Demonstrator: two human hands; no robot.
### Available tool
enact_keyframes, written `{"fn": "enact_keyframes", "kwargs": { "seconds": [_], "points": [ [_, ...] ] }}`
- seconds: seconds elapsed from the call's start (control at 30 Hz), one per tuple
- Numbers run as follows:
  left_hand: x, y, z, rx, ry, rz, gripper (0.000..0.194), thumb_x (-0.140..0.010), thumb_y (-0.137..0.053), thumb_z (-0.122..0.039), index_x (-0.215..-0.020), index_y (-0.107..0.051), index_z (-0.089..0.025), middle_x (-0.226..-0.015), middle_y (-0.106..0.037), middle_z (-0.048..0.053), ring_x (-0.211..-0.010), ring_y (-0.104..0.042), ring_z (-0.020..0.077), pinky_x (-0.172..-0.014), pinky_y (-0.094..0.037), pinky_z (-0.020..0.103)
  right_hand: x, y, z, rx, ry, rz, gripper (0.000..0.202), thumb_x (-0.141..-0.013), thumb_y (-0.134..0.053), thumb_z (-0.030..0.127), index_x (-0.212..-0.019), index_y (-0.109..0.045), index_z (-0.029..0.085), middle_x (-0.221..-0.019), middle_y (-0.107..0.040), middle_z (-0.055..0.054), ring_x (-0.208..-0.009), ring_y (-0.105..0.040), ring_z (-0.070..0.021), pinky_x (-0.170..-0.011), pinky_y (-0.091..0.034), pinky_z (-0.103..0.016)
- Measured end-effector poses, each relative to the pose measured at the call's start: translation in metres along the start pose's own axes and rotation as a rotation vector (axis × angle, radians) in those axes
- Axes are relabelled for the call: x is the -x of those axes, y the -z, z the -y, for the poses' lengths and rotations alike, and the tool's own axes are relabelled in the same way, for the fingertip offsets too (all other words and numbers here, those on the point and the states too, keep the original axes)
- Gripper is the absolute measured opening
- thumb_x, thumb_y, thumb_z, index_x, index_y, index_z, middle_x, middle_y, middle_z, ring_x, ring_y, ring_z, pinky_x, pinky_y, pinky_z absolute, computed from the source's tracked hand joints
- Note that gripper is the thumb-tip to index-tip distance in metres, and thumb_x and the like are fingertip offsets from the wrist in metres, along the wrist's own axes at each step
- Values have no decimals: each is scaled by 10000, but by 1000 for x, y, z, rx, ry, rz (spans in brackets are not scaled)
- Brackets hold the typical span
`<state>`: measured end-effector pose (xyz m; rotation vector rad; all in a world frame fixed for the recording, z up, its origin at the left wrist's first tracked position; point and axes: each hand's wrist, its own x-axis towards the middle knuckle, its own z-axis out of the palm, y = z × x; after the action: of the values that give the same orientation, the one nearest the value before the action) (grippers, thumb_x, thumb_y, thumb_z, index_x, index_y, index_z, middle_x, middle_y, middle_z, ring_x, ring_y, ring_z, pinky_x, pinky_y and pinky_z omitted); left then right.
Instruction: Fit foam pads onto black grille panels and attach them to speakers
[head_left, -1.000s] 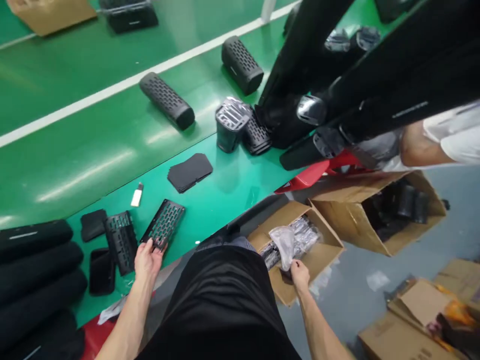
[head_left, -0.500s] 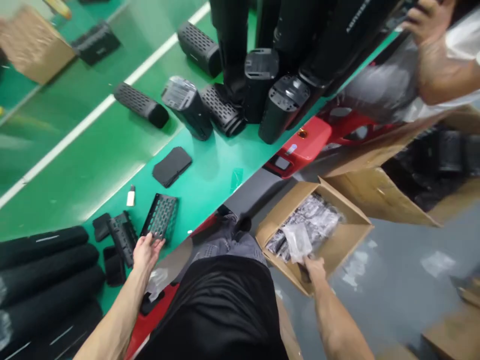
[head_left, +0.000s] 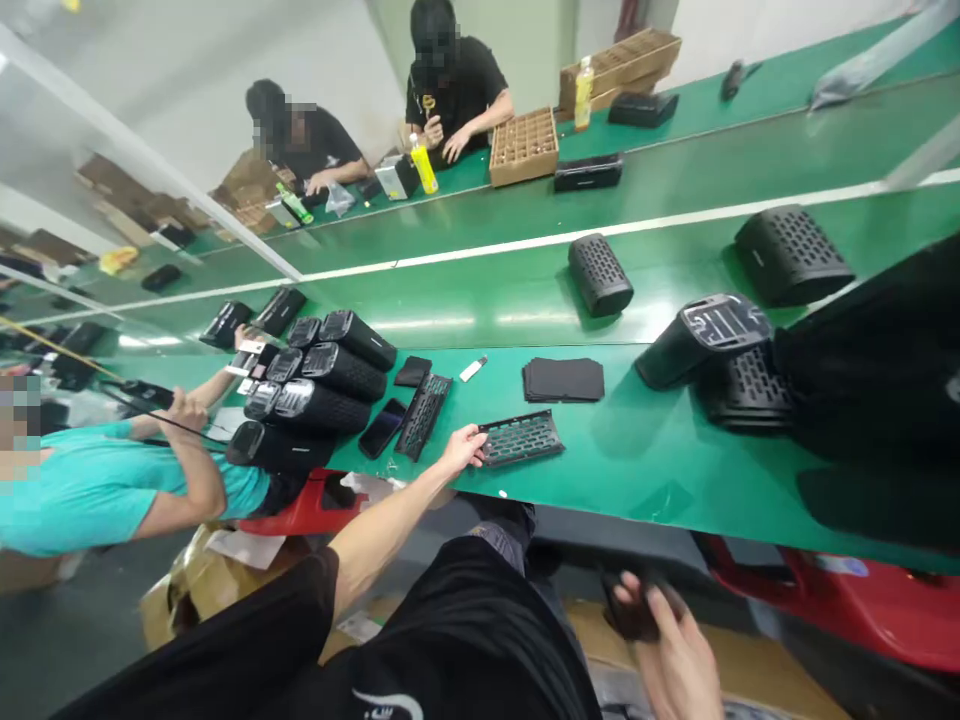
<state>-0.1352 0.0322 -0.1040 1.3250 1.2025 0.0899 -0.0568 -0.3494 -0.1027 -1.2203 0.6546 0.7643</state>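
Note:
My left hand [head_left: 466,448] pinches the left end of a black perforated panel [head_left: 523,440], a curved grille that lies on the green table. Off the table's front edge, my right hand [head_left: 682,645] is closed around a small dark piece [head_left: 636,608], too blurred to name. Left of my left hand are a second perforated panel [head_left: 424,418], a black phone [head_left: 382,428] and a small black flat piece [head_left: 412,371]. Behind the held panel lie a stack of black sheets [head_left: 564,380] and a small white-and-grey stick [head_left: 473,369].
Black perforated cases [head_left: 345,375] are grouped at left, beside a co-worker in a turquoise shirt [head_left: 97,490]. More cases [head_left: 600,275] stand behind and at right. A red stool [head_left: 870,610] is at lower right, near a cardboard box [head_left: 780,655]. Two people sit across the line.
My right hand has come up out of the cardboard box, now with a dark piece in it. My left hand still holds the panel's end. The view has swung up and left.

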Motion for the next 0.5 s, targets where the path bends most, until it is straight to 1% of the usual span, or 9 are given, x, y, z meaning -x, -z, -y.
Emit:
{"fn": "enact_keyframes", "kwargs": {
  "seconds": [0.07, 0.1, 0.17, 0.23, 0.3, 0.33, 0.4, 0.47, 0.5],
  "points": [
    [-6, -1, -2, -61, -9, 47, 283, -819, -794, -371, -857, -615, -155, -634, -621, -18, -500, -596, 111, -493, -495, 208, -2, -59, 26, -47, -8, 138, 438, -615, -977, 399, -937, -733, 229, -905, -801, -31, -760, -753, -200, -781, -649, -362],
    [-8, -1, -3, -88, -17, 59, 250, -824, -783, -349, -849, -628, -154, -636, -623, -12, -521, -608, 125, -520, -513, 229, -4, -86, 37, -73, -5, 160, 427, -606, -979, 364, -932, -741, 225, -907, -800, -21, -773, -752, -186, -785, -644, -332],
    [-9, -1, -6, -127, -43, 42, 192, -829, -766, -311, -893, -666, -159, -720, -668, 21, -662, -676, 172, -645, -569, 285, -10, -131, 54, -98, -35, 209, 381, -609, -965, 299, -914, -747, 227, -907, -801, -8, -823, -762, -193, -843, -640, -356],
    [-3, -4, -10, -143, -81, -14, 253, -833, -764, -310, -1041, -696, -182, -953, -728, 72, -943, -713, 225, -850, -583, 345, -15, -161, 62, -93, -78, 222, 329, -633, -935, 257, -907, -754, 231, -916, -807, -13, -876, -772, -218, -907, -631, -415],
    [6, -10, -16, -141, -195, -1, 428, -842, -772, -360, -1232, -672, -217, -1222, -705, 108, -1200, -645, 254, -1028, -525, 386, -18, -180, 65, -61, -114, 230, 287, -674, -896, 241, -929, -764, 232, -966, -814, -35, -937, -774, -240, -950, -616, -457],
    [11, -14, -19, -119, -278, 66, 513, -838, -784, -397, -1302, -648, -225, -1315, -675, 120, -1273, -605, 259, -1083, -490, 396, -18, -187, 66, -39, -127, 238, 276, -691, -878, 240, -944, -768, 233, -997, -815, -44, -962, -772, -245, -960, -611, -463],
    [15, -22, -24, -29, -409, 330, 621, -819, -812, -470, -1350, -628, -206, -1357, -663, 143, -1295, -596, 262, -1104, -468, 397, -17, -198, 66, 6, -141, 266, 272, -711, -853, 245, -970, -770, 241, -1050, -813, -50, -1003, -766, -247, -970, -606, -461],
    [14, -26, -26, 42, -396, 599, 608, -802, -822, -529, -1260, -671, -159, -1221, -720, 146, -1161, -667, 245, -1009, -514, 365, -17, -206, 65, 37, -121, 291, 286, -715, -851, 269, -988, -769, 250, -1073, -809, -47, -1030, -758, -245, -978, -602, -454],
    [12, -25, -26, 26, -351, 673, 562, -802, -815, -549, -1167, -699, -137, -1098, -747, 129, -1040, -700, 225, -926, -537, 339, -18, -208, 65, 55, -91, 296, 293, -710, -859, 294, -985, -765, 253, -1076, -807, -45, -1039, -754, -247, -976, -602, -453]
  ]
}}
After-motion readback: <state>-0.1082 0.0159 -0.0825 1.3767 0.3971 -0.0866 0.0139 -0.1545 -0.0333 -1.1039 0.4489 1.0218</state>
